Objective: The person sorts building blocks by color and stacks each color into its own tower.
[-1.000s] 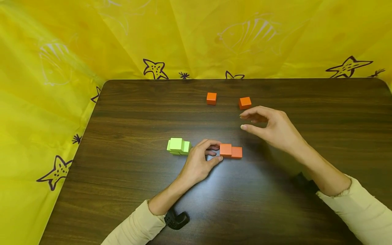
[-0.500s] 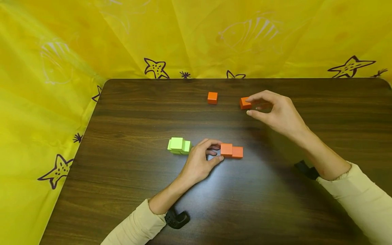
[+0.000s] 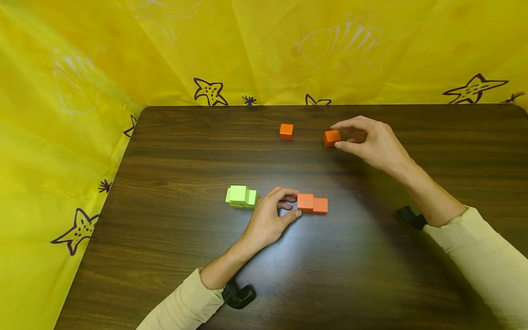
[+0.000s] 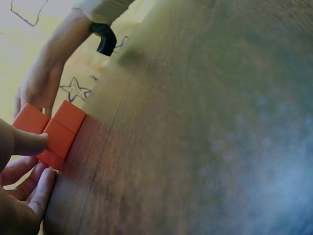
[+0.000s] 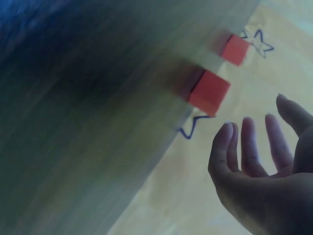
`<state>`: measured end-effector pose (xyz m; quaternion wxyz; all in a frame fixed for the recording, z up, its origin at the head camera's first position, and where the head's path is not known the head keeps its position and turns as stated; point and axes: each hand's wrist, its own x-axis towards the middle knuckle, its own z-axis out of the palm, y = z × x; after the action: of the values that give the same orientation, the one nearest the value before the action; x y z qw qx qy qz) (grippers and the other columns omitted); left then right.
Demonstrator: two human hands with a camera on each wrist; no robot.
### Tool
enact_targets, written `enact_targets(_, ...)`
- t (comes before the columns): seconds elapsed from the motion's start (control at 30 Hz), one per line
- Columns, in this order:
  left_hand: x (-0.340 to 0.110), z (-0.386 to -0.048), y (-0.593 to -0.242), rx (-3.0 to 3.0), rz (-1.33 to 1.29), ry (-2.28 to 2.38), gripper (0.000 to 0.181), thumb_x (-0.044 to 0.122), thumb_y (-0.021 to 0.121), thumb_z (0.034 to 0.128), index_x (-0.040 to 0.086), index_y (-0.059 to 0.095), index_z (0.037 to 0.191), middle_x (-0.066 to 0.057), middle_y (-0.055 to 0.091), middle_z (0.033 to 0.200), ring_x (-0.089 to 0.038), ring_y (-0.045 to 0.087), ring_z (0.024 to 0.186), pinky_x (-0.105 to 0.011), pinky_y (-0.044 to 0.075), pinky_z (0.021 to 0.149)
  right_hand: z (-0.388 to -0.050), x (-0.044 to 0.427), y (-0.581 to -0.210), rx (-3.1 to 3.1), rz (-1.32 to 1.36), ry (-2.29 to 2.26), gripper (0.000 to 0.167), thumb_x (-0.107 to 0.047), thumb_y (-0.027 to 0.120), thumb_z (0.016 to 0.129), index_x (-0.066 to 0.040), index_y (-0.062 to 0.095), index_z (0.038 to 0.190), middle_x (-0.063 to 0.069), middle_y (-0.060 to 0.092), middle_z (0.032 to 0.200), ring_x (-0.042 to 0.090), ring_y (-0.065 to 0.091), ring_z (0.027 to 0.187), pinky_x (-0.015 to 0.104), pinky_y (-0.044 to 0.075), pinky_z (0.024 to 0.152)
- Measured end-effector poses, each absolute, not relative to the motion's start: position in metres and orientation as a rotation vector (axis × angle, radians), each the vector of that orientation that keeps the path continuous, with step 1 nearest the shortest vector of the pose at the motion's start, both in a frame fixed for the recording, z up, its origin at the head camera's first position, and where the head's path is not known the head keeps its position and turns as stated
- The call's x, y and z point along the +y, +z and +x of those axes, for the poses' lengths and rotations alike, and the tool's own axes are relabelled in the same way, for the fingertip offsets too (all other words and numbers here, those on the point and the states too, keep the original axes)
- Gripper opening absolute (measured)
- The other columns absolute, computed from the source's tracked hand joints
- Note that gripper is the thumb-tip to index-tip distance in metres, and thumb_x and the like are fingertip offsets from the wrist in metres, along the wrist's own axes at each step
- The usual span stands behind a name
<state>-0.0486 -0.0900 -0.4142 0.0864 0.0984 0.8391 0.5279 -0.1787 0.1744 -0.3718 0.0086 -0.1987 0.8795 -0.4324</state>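
My left hand [image 3: 266, 217] pinches the left side of a small group of orange toy blocks [image 3: 306, 202]. In the left wrist view, its thumb lies across the stacked orange blocks [image 4: 61, 138], with another block beside them. My right hand [image 3: 379, 144] is at the far right, its thumb and index finger spread around an orange block [image 3: 331, 138]. In the right wrist view, a gap shows between those relaxed fingers and the block [image 5: 209, 92], which sits on the table.
Left of my left hand stands a stack of light green blocks [image 3: 239, 196]. Another orange block [image 3: 286, 132] sits near the far edge of the dark wooden table [image 3: 185, 256]. Behind it hangs a yellow patterned cloth [image 3: 255, 46].
My right hand has moved away from me to the far right orange block, bringing its thumb and index finger around it. The left hand stays at the orange group.
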Motion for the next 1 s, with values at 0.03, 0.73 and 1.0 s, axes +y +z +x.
enact_targets(0.03, -0.090, -0.049, -0.414, 2.500, 0.295, 1.576, 0.036, 0.002, 0.078, 0.0841, 0.004, 0.066, 0.118, -0.006, 0.066, 0.111, -0.016, 0.066, 0.092, -0.022, 0.055, 0.085, -0.181, 0.175, -0.373, 2.736, -0.605, -1.346, 0.036, -0.015, 0.078, 0.088, -0.012, 0.070, 0.122, 0.005, 0.066, 0.118, 0.020, 0.063, 0.104, 0.014, 0.051, 0.081)
enact_targets(0.73, -0.090, -0.048, -0.413, 2.490, 0.301, 1.581, 0.035, 0.002, 0.078, 0.0846, 0.004, 0.067, 0.118, -0.006, 0.066, 0.111, -0.016, 0.066, 0.094, -0.021, 0.055, 0.085, -0.208, 0.178, -0.383, 2.677, -0.451, -1.167, 0.043, -0.028, 0.078, 0.088, -0.015, 0.067, 0.127, 0.008, 0.069, 0.120, 0.024, 0.061, 0.108, 0.035, 0.042, 0.082)
enact_targets(1.0, -0.090, -0.049, -0.413, 2.496, 0.302, 1.576, 0.035, 0.002, 0.078, 0.0845, 0.003, 0.067, 0.118, -0.006, 0.066, 0.111, -0.016, 0.066, 0.094, -0.021, 0.055, 0.085, -0.211, 0.176, -0.385, 2.660, -0.389, -1.130, 0.042, -0.031, 0.078, 0.087, -0.016, 0.069, 0.125, 0.014, 0.070, 0.110, 0.023, 0.062, 0.100, 0.031, 0.042, 0.074)
